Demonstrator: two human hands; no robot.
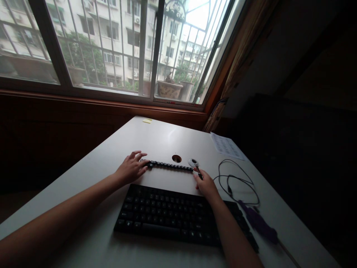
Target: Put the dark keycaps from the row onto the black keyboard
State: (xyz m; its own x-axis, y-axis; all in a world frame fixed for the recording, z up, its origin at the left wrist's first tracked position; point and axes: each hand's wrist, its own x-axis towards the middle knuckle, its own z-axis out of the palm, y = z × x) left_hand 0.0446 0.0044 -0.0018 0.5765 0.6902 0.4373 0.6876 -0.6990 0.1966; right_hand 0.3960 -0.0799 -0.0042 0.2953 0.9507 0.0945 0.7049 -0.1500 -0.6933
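Observation:
A black keyboard (164, 214) lies on the white desk, partly under my right forearm. Beyond it, a line of small black keycaps (170, 166) runs across the desktop. My left hand (132, 168) is at the left end of this line, fingers spread, the fingertips at or just over the end keycaps; exact contact is hard to make out. Near the right end, my right hand (206, 183) is closed around a slim dark stick-like tool (199, 172), pointing up and away. Its kind is unclear, and the fingers cover its lower part.
Just past the keycaps are a round cable hole (176, 159) and a small white disc with a dark centre (192, 162). On the right lie a looped black cable (237, 176), a purple duster-like thing (259, 222) and a printed sheet (227, 145). Yellow sticky notes (147, 121) sit at the far edge.

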